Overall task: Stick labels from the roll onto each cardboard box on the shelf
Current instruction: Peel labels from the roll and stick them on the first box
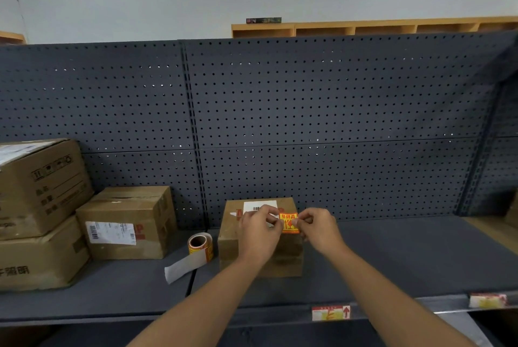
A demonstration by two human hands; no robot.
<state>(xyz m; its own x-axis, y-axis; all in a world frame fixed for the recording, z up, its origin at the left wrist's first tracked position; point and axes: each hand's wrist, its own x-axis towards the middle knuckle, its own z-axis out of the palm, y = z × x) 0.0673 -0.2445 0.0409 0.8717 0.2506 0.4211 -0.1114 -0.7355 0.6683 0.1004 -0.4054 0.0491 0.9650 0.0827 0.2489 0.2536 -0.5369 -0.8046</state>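
dark pegboard backs the grey shelf (pixel 392 257); left hand (pixel 259 230) and right hand (pixel 318 227) each pinch a side of one orange label (pixel 288 222), held taut over the small box (pixel 260 237), i'd guess so it goes on flat; label roll (pixel 199 245) sits at 9 o'clock of that box, within reach. count: four cardboard boxes, with the other three (pixel 127 223) off at 9 o'clock, one roll, one loose label.

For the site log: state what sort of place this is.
Likely a stockroom or shop storage aisle: dark metal shelf with pegboard back, barcoded cardboard boxes, price tags on the shelf edge.
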